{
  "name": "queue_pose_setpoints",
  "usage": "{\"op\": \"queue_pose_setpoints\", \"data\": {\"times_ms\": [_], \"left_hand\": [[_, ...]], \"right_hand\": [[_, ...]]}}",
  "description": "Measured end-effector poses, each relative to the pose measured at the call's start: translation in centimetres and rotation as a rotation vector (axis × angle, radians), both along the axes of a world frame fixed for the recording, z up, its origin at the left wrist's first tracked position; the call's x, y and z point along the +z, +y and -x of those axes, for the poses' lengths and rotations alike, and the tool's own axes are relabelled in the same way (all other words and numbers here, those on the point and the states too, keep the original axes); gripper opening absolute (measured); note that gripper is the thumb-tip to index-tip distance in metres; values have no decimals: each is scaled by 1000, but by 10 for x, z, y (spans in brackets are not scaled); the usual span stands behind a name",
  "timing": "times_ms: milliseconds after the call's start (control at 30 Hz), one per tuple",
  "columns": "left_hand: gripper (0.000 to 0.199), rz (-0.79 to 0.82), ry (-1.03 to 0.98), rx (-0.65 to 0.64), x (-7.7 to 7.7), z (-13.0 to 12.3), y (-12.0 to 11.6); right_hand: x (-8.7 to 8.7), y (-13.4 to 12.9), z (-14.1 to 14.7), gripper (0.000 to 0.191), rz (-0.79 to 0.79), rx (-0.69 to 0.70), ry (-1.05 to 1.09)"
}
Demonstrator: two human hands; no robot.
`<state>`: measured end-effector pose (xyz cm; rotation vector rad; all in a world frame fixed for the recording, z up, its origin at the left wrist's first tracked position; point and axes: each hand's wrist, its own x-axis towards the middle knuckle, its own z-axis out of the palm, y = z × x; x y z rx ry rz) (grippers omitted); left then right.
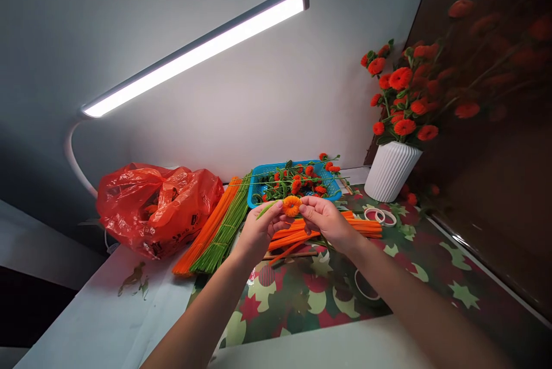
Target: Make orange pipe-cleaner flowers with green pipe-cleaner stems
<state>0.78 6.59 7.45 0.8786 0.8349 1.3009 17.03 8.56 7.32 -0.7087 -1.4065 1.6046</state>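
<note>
Between my two hands, above the table, is an orange pipe-cleaner flower point(292, 206), its round face turned toward me. My left hand point(264, 225) pinches its left edge with the thumb and fingers. A short green piece point(264, 210) sticks out to the left by that thumb. From the other side, my right hand point(323, 216) grips the flower's right edge between thumb and fingers. Loose orange pipe cleaners point(362, 227) lie on the table just behind and below my hands. Whether the flower has a stem underneath is hidden.
A blue basket point(254, 185) holds small orange flowers and green stems. Left of it lie bundles of orange point(202, 231) and green pipe cleaners point(224, 237), beside a red plastic bag point(159, 208). Tape rolls point(386, 218) and a white vase point(390, 173) stand right. A lit lamp point(198, 50) hangs above.
</note>
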Motion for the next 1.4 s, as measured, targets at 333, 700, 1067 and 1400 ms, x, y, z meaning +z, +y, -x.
{"op": "queue_pose_setpoints", "data": {"times_ms": [333,700,1067,1400], "left_hand": [[20,-23,16,76,-3,-3,-1],[38,297,-239,-138,8,-8,-7],[32,59,-53,141,3,-6,-4],[34,69,-118,273,4,-12,-6]], "right_hand": [[-2,-2,1,43,-87,-17,-122],[6,-6,-20,19,-1231,-470,-669],[5,-9,-17,21,-1503,-728,-727],[-2,-14,10,36,-228,-455,-96]]}}
